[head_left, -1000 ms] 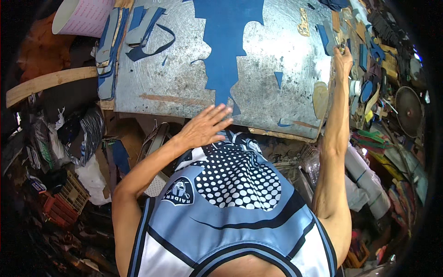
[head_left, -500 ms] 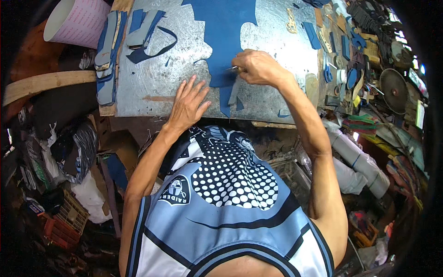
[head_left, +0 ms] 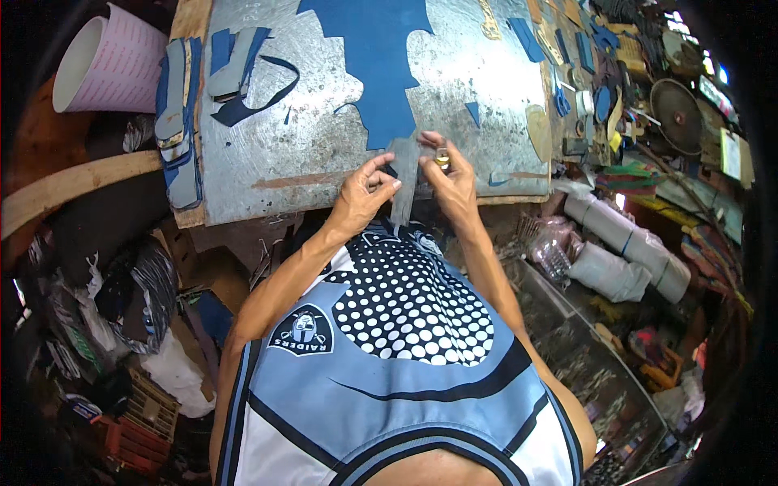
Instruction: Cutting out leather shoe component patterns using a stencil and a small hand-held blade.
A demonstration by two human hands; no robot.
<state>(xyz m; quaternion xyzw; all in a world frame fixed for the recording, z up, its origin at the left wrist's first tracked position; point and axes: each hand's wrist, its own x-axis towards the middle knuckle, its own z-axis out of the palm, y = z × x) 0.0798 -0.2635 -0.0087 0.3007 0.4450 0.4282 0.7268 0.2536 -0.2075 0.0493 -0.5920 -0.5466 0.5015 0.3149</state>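
Over the table's near edge, a narrow grey strip of sheet material (head_left: 403, 182) is raised between my two hands. My left hand (head_left: 362, 198) pinches its left side, thumb and fingers bent. At the strip's upper right edge are the bent fingers of my right hand (head_left: 450, 182), which also keeps a small knife (head_left: 442, 157) with a brass-coloured part tucked in it; its blade is hard to see. Just beyond the hands a blue sheet (head_left: 377, 77) with cut-out, jagged edges lies flat on the metal-topped table (head_left: 308, 150). A blue triangular scrap (head_left: 473, 113) lies right of it.
Stacked blue and grey cut pieces (head_left: 180, 121) line the table's left edge, near more pieces (head_left: 239, 65) and a dark curved strip (head_left: 284, 93). A pink-white cylinder (head_left: 113, 61) stands far left. At right are blue-handled scissors (head_left: 561, 100) and a fan (head_left: 676, 117).
Both hands have come together at the near edge. The grey strip has been lifted off the blue sheet, and a blue triangular scrap now lies to the right. The knife has stopped touching the sheet.
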